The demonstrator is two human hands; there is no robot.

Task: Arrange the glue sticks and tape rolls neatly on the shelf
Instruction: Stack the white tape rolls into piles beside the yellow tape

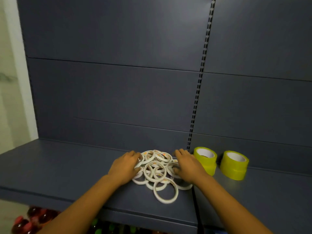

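A loose heap of several thin white tape rolls (156,169) lies on the dark blue shelf (59,169), near the middle. My left hand (125,166) cups the heap's left side, fingers curled against the rolls. On the heap's right side my right hand (188,165) does the same. One white roll (165,192) lies flat at the front of the heap. Right of my right hand stand two stacks of yellow-green tape rolls (205,159) (234,164). No glue sticks are in view.
The shelf's blue back panel (118,92) rises behind, with a slotted upright post (197,102) above the heap. Below the shelf's front edge are red bottles (33,220) and green caps (98,231). A pale wall (10,81) is at the far left.
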